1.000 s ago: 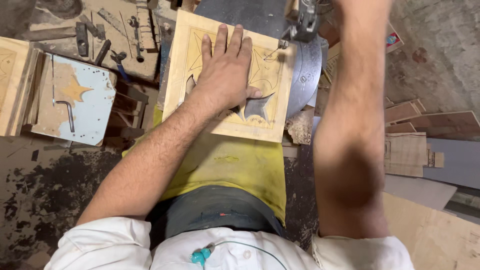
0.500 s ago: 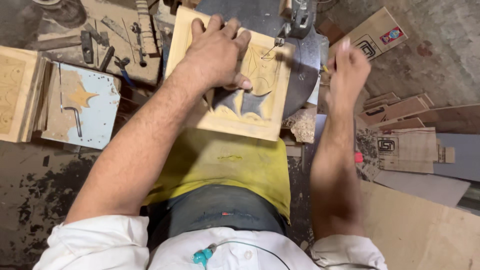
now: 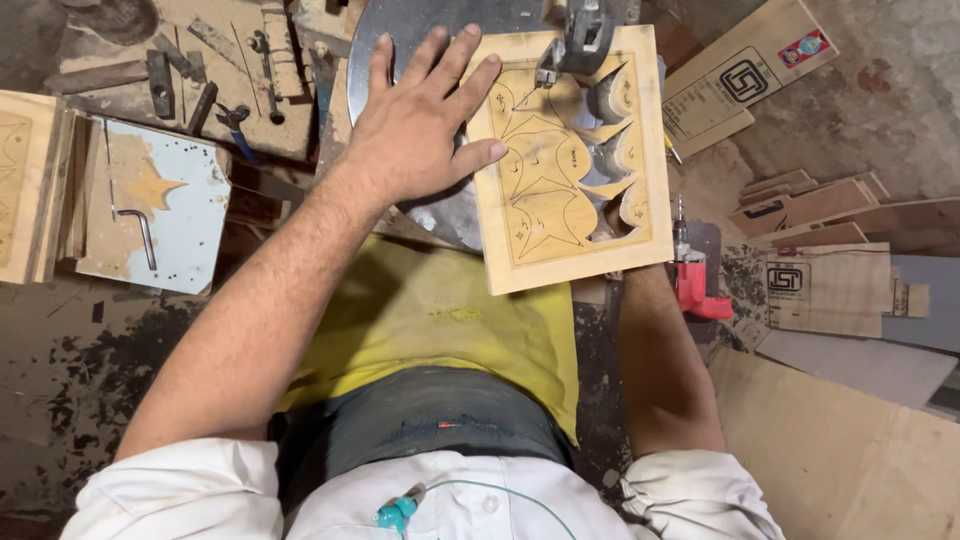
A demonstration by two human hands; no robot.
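left hand spread flat, pressed on wooden panel | right hand hidden beneath panel, grip untellable | risk: thin cut-out points snapped if panel is twisted against saw blade

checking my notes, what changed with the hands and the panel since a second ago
The left hand slid off the carved wooden panel to its left edge, fingers spread. The right hand, raised before, went beneath the panel, out of sight. The panel stayed on the saw table.

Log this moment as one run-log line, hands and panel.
left hand: flat on wooden panel edge | right hand: hidden under panel | panel: on saw table, blade at pattern
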